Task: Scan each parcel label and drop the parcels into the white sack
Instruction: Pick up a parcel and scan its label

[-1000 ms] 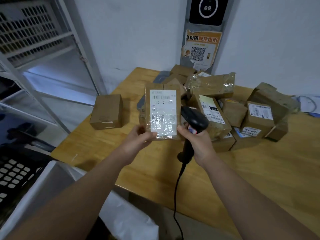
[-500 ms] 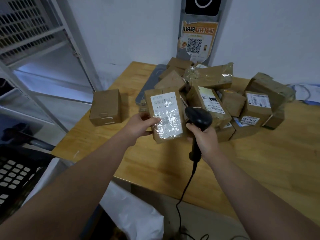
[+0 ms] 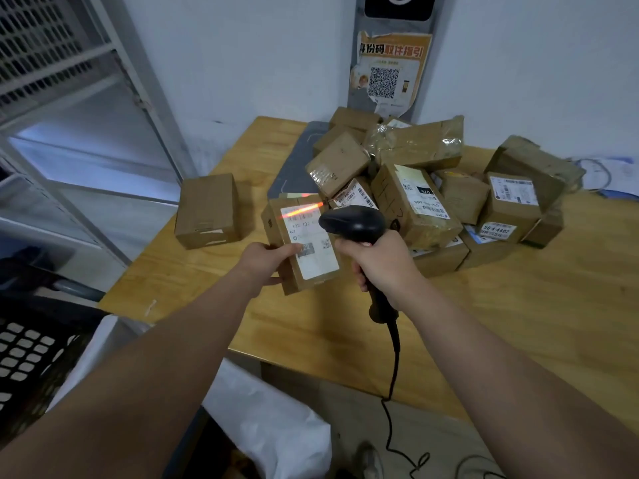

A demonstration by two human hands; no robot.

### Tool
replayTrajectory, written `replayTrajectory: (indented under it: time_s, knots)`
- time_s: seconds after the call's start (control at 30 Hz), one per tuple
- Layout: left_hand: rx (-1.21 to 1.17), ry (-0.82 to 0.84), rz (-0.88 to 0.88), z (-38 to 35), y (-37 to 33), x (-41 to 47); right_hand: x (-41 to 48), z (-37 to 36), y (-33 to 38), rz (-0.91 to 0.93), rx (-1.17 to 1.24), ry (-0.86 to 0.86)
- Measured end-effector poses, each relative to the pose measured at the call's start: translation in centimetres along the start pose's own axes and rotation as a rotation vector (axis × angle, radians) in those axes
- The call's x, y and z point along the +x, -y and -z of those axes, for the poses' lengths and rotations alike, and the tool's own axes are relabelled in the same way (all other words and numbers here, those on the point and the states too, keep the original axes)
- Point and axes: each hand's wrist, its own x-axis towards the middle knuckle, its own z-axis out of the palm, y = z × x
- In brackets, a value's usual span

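Observation:
My left hand [image 3: 268,261] grips a brown cardboard parcel [image 3: 301,243] by its lower left edge, its white label facing up. A red-orange scan line lies across the top of that label. My right hand [image 3: 380,262] holds a black barcode scanner [image 3: 352,223] by the handle, its head aimed at the label from the right. The scanner's cable hangs down to the floor. Below the table edge lies the white sack [image 3: 273,430], partly hidden by my left forearm.
A pile of several taped brown parcels [image 3: 432,188] covers the back of the wooden table [image 3: 518,323]. One lone box [image 3: 209,210] sits at the table's left corner. A metal shelf rack [image 3: 69,115] stands left, a black crate [image 3: 27,350] below it.
The parcel has tilted flatter and lower toward the table. The scanner has moved up beside it, and a red scan line now shows on the label.

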Motion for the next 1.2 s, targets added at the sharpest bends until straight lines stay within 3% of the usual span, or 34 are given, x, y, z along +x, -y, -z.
replayTrajectory:
  time_s: [0.2, 0.73, 1.03, 1.2]
  knots:
    - [-0.020, -0.011, 0.055, 0.0, 0.9, 0.0, 0.2, -0.3, 0.7, -0.086, -0.013, 0.017]
    - [-0.073, -0.060, -0.030, -0.8, 1.7, -0.5, -2.4, -1.7, -4.6, -0.019, 0.016, -0.083]
    - [0.118, -0.170, -0.265, -1.0, 2.0, -0.8, -2.4, -0.7, -4.2, -0.040, -0.014, -0.024]
    - [0.027, -0.107, -0.084, -1.7, 2.1, -0.4, -1.2, 1.5, 0.7, -0.083, -0.013, 0.064]
